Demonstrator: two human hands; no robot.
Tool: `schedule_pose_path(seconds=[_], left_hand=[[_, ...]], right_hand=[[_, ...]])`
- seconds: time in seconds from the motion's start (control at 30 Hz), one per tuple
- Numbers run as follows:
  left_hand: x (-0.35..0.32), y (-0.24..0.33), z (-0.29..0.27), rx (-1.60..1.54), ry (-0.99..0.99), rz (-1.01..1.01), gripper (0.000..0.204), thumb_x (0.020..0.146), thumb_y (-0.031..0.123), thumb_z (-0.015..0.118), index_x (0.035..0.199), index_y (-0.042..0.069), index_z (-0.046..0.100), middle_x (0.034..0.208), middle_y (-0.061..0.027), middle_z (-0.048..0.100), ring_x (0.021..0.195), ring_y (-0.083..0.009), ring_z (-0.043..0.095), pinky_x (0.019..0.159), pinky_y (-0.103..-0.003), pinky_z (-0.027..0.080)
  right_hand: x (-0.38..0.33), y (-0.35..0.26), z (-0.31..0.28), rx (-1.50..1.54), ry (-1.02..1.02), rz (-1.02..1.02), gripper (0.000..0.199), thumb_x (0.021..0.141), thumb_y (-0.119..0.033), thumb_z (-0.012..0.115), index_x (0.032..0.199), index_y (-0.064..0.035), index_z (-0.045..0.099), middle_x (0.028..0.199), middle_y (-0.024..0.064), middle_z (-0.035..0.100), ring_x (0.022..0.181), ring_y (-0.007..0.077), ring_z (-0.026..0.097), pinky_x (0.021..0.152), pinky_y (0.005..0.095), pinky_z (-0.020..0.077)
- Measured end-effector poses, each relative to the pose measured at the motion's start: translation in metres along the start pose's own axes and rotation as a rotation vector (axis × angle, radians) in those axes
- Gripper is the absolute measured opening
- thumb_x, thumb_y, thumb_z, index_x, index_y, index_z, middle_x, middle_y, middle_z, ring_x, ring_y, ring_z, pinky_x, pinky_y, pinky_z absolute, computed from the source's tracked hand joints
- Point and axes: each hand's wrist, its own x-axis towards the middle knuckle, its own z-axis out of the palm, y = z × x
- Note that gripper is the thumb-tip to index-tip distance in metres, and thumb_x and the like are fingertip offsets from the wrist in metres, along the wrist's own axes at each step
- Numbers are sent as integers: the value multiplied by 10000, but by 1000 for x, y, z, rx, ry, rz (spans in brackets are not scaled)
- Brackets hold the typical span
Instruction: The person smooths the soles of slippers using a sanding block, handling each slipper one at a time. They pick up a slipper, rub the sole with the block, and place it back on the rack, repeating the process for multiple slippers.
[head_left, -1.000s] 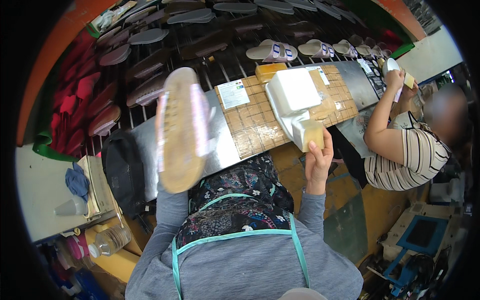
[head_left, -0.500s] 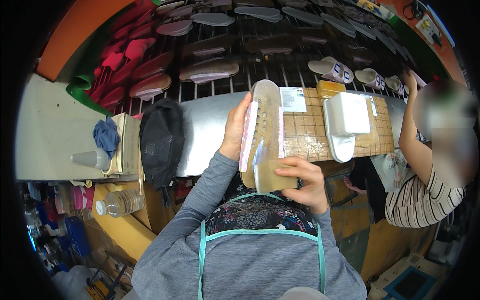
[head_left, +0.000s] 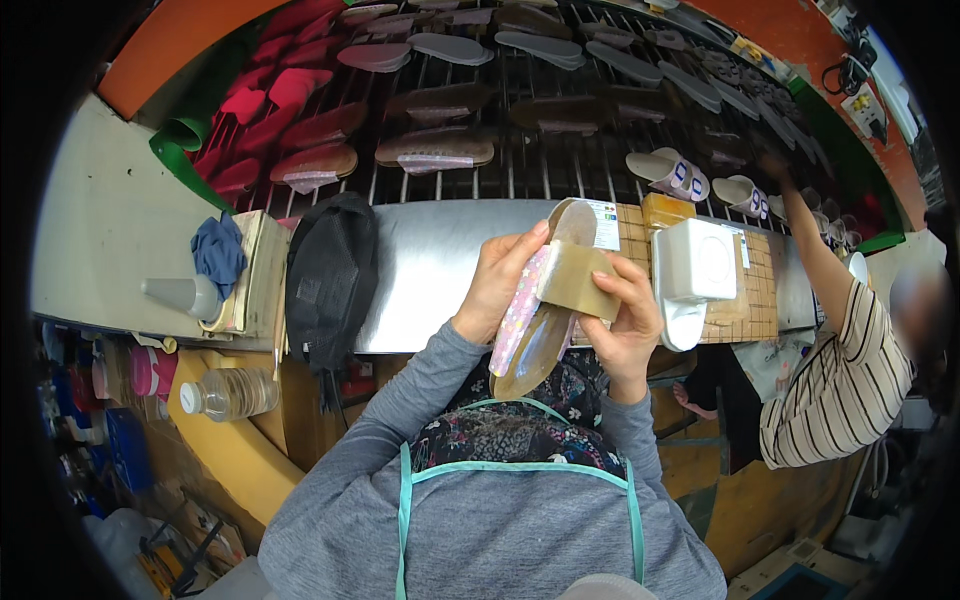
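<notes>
Sole (head_left: 540, 350): head view, held tilted before the near edge of the bench (head_left: 425, 275), its patterned strip (head_left: 520, 318) along the left side.
Left hand (head_left: 497, 283): wrapped on the sole's upper left edge, thumb uppermost.
Right hand (head_left: 627, 325): pinching the tan block (head_left: 578, 282) by its right end, block lying across the sole's face.
Handling: probably light and firm with some bend; the glossy face may be slick.
Hold: the rim seems surest, fingers clear of the shiny middle.
</notes>
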Motion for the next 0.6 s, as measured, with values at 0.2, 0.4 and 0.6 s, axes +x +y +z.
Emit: schedule_pose_path(seconds=[0.2,0.4,0.6], left_hand=[[1,4,0,62,-27,25,373,978,342,548,835,23,675,749,4,646,637,-36,567,565,-191,444],[9,11,6,79,-3,47,378,964,348,571,812,17,675,727,10,638,614,-33,553,539,-198,434],[21,16,14,87,32,67,369,956,345,582,817,19,682,712,20,628,594,-30,542,530,-197,424]], right_hand=[[3,-3,-6,-73,-65,-31,431,617,69,657,1034,-35,696,1154,173,629,1047,281,630,884,359,508],[-7,-5,-6,-29,-109,-2,438,612,52,661,1038,-40,702,1141,169,634,1023,270,640,861,344,515],[-17,-5,-3,-3,-119,2,441,606,69,670,1027,-58,708,1126,163,637,1007,273,642,848,344,516]])
